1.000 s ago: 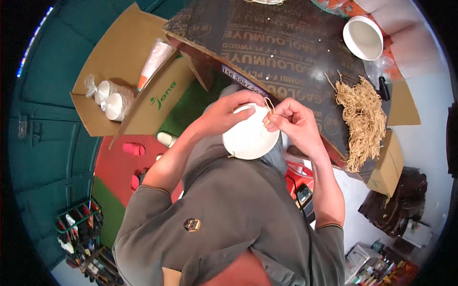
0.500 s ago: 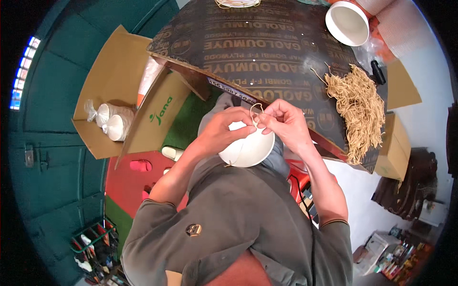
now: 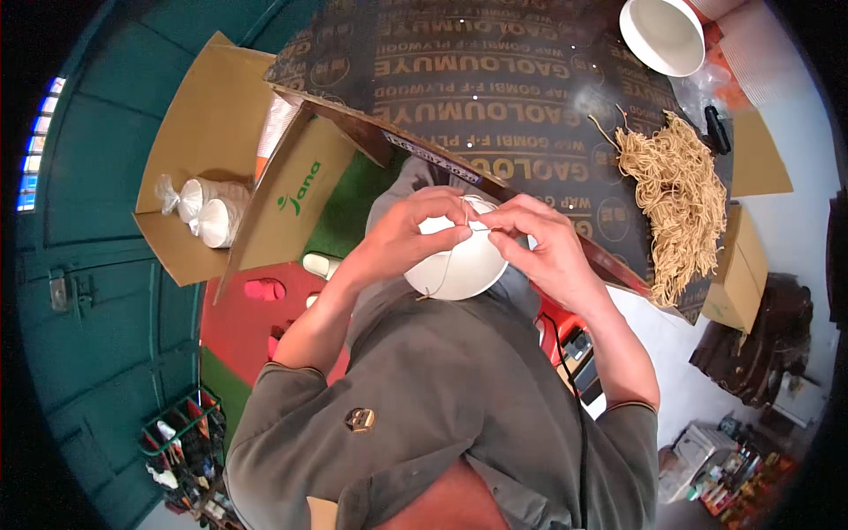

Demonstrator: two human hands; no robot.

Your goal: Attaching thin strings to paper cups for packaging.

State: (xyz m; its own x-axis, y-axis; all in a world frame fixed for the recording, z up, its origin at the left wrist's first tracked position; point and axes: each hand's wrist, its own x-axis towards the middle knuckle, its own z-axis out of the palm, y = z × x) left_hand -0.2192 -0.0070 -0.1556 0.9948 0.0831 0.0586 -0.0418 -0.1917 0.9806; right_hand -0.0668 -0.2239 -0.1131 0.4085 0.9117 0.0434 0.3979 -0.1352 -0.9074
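A dark printed plywood table (image 3: pixel 495 79) stands in the room, with a teal door (image 3: pixel 106 265) well off to its left. Just beside the table's left corner, an open cardboard box (image 3: pixel 199 115) holds bagged stacks of white containers (image 3: pixel 215 212). On the table's right side lie a heap of tan cords (image 3: pixel 678 194) and a white tub (image 3: pixel 667 40). A white bowl (image 3: pixel 473 269) is over the lap, just off the table's near edge; a thin cord (image 3: pixel 447 265) crosses it to the rim farthest from the table. Above the bowl, the left hand (image 3: pixel 402 234) pinches the cord, thumb meeting forefinger; the right hand (image 3: pixel 548 243) grips it likewise, fingers bent.
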